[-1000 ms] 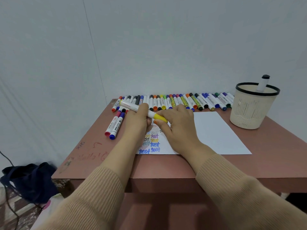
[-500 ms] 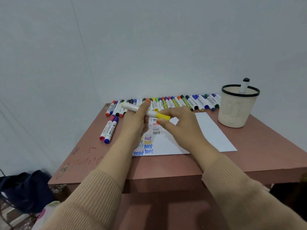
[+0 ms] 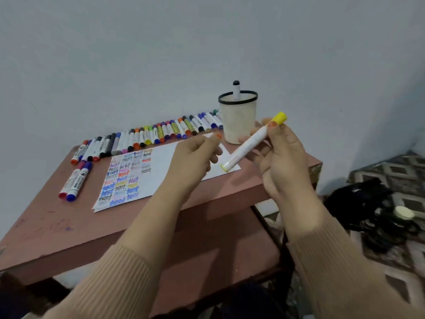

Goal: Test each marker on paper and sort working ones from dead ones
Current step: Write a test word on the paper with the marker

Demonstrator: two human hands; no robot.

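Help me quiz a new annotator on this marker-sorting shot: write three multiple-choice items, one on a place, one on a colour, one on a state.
1. Where is the black-capped marker?
A. on the floor
B. standing in the cup
C. on a shelf

2. What colour is the cap of the marker held up?
A. green
B. red
C. yellow

3. The right hand is:
A. gripping that marker
B. empty
C. resting flat

Answers: 1 B, its top pokes above the cup's rim; 2 C, the cap at its upper end is yellow; 3 A, fingers curl round the barrel.
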